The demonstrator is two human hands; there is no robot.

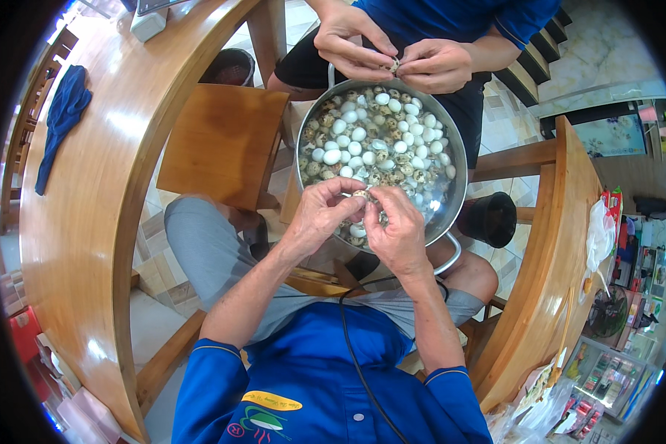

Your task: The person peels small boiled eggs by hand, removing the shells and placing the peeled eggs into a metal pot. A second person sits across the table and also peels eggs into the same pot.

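Beige-and-grey floor tiles [166, 274] surround the wide silver metal pot [445, 211] I see through the head view, filled with small white eggs [332, 157] and brown-speckled eggs [314, 169]. Over its near side, my left hand [322, 214] and right hand [397, 233] pinch one small speckled egg [361, 194] between their fingertips. Opposite, a blue-shirted co-worker [451, 18] holds another speckled egg [394, 65].

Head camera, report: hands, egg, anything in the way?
Left hand and right hand pinching one speckled egg above metal pot. White eggs and speckled ones inside. Co-worker's hands near far rim, apart; nothing visibly blocking.
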